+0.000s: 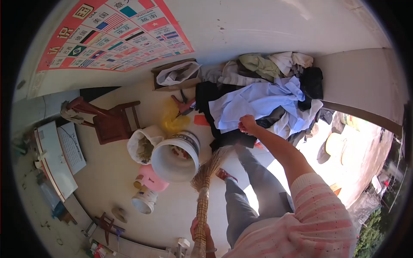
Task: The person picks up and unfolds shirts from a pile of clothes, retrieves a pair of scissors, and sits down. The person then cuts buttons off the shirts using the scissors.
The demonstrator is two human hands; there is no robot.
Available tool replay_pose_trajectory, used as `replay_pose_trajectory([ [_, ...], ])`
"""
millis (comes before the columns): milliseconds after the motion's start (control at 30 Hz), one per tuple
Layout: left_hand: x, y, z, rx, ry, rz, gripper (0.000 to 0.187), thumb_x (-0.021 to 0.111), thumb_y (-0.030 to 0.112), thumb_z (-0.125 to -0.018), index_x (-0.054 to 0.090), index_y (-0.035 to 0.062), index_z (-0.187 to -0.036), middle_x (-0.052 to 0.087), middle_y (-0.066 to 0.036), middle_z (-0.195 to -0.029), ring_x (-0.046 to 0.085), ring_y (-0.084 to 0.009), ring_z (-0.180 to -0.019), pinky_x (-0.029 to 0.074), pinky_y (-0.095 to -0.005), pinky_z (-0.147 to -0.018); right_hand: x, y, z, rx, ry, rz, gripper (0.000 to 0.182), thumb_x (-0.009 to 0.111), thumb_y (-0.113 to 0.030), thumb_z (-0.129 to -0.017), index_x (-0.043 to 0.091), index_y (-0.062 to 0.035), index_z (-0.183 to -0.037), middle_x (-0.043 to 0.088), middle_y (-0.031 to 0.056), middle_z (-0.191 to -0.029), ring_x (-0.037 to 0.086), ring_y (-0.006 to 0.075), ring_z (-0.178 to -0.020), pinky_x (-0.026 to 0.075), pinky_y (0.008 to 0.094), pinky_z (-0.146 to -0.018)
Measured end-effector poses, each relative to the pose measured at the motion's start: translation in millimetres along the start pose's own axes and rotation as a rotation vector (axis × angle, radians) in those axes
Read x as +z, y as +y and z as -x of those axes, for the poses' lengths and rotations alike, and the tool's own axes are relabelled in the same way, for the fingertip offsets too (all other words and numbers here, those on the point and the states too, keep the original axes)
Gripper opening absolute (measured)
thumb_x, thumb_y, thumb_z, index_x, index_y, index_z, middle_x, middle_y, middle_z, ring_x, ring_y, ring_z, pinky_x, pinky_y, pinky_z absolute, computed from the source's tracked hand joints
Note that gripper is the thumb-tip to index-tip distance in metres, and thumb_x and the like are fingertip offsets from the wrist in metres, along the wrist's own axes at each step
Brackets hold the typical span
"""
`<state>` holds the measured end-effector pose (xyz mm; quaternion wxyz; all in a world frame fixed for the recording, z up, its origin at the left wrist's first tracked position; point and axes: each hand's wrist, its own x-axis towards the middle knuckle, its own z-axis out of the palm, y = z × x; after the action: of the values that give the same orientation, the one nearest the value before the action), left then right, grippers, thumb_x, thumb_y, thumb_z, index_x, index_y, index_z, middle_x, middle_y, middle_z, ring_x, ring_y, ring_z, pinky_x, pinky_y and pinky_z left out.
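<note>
A straw broom (201, 206) stands out at the bottom centre, its bristles spread beside a large white bucket. My left hand (202, 230) is wrapped round the broom's handle. My right hand (247, 124) is closed in front of a light blue cloth (254, 101) on a heap of clothes; whether it grips the cloth or anything else is too small to make out. Black cloth (206, 96) lies at the heap's left side. The white bucket (176, 158) is tipped toward the camera, with small red and green bits inside.
Left of the bucket are a white sack (144, 145), a pink container (152, 178) and a smaller bucket (144, 201). A wooden chair (111, 124) stands farther left. A cardboard box (175, 75) sits by the wall. At the right, a doorway opens onto sunlit ground (361, 159).
</note>
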<state>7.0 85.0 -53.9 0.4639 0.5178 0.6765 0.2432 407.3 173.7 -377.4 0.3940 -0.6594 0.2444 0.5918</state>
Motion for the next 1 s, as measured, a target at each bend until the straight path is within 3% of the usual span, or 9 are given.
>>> replay_pose_trajectory([
  [267,-8,-29,-14,0.035,-0.035,-0.118,0.044,0.069,0.013,-0.076,0.044,0.0031,-0.111,0.049,-0.020,-0.119,0.051,-0.0296,-0.108,0.044,-0.0409,-0.093,-65,12,-68,-0.018,0.472,-0.480,0.033,0.063,-0.027,-0.084,0.049,0.0013,-0.092,0.053,0.0128,-0.078,0.058,0.0284,-0.061,0.052,0.0410,-0.051],
  [433,-25,-61,-19,0.103,-0.034,-0.151,0.046,0.068,0.017,-0.078,0.043,0.0032,-0.114,0.049,-0.021,-0.118,0.052,-0.0301,-0.105,0.046,-0.0411,-0.089,-86,-2,-87,-0.117,0.214,-0.437,0.021,0.063,-0.019,-0.080,0.052,-0.0015,-0.087,0.052,0.0114,-0.074,0.058,0.0262,-0.065,0.051,0.0384,-0.057],
  [600,-22,-60,-46,0.368,-0.129,-0.123,0.051,0.074,0.030,-0.076,0.048,0.0019,-0.109,0.055,-0.019,-0.106,0.054,-0.0283,-0.098,0.049,-0.0380,-0.081,-83,9,-51,-0.692,0.046,0.397,0.011,0.062,-0.010,-0.076,0.055,-0.0043,-0.081,0.052,0.0100,-0.069,0.057,0.0239,-0.068,0.050,0.0357,-0.062],
  [700,-16,-48,-52,0.351,-0.122,-0.154,0.054,0.074,0.032,-0.076,0.048,0.0003,-0.110,0.056,-0.018,-0.105,0.055,-0.0272,-0.096,0.049,-0.0372,-0.080,-72,14,9,-0.116,-0.298,-0.281,0.011,0.065,-0.014,-0.072,0.057,-0.0098,-0.066,0.053,0.0093,-0.066,0.055,0.0266,-0.066,0.046,0.0350,-0.058],
  [733,-18,-59,-58,0.422,-0.133,-0.151,0.053,0.073,0.033,-0.076,0.048,-0.0005,-0.109,0.056,-0.018,-0.104,0.056,-0.0269,-0.095,0.049,-0.0368,-0.080,-78,19,33,-0.560,-0.309,0.139,0.012,0.066,-0.016,-0.072,0.057,-0.0091,-0.069,0.052,0.0092,-0.066,0.054,0.0259,-0.066,0.045,0.0351,-0.058],
  [800,-22,-56,-59,0.506,-0.148,-0.145,0.053,0.072,0.033,-0.076,0.049,-0.0012,-0.109,0.056,-0.017,-0.104,0.056,-0.0265,-0.094,0.049,-0.0365,-0.081,-92,44,68,-0.999,-0.285,0.568,0.014,0.067,-0.018,-0.073,0.057,-0.0084,-0.071,0.051,0.0092,-0.065,0.053,0.0253,-0.066,0.044,0.0351,-0.058],
  [900,-17,-54,-62,0.477,-0.150,-0.166,0.050,0.071,0.030,-0.077,0.050,-0.0022,-0.108,0.057,-0.017,-0.103,0.057,-0.0260,-0.093,0.049,-0.0363,-0.082,-114,74,104,-0.686,-0.452,0.286,0.016,0.061,-0.011,-0.079,0.055,-0.0024,-0.091,0.058,0.0083,-0.071,0.062,0.0192,-0.059,0.053,0.0300,-0.054],
  [967,-30,-91,-67,0.565,-0.081,-0.251,0.045,0.071,0.025,-0.077,0.052,-0.0022,-0.107,0.057,-0.016,-0.104,0.056,-0.0253,-0.094,0.048,-0.0359,-0.083,-133,88,147,-1.235,-0.387,0.950,0.023,0.062,-0.016,-0.081,0.056,-0.0001,-0.096,0.058,0.0098,-0.071,0.063,0.0189,-0.061,0.052,0.0293,-0.054],
  [1000,-26,-67,-59,0.452,-0.115,-0.256,0.043,0.071,0.022,-0.076,0.052,-0.0016,-0.107,0.057,-0.015,-0.103,0.056,-0.0243,-0.094,0.048,-0.0351,-0.083,-133,95,167,-0.696,-0.469,0.542,0.025,0.062,-0.019,-0.081,0.057,0.0009,-0.095,0.058,0.0095,-0.071,0.061,0.0181,-0.058,0.050,0.0294,-0.051],
])
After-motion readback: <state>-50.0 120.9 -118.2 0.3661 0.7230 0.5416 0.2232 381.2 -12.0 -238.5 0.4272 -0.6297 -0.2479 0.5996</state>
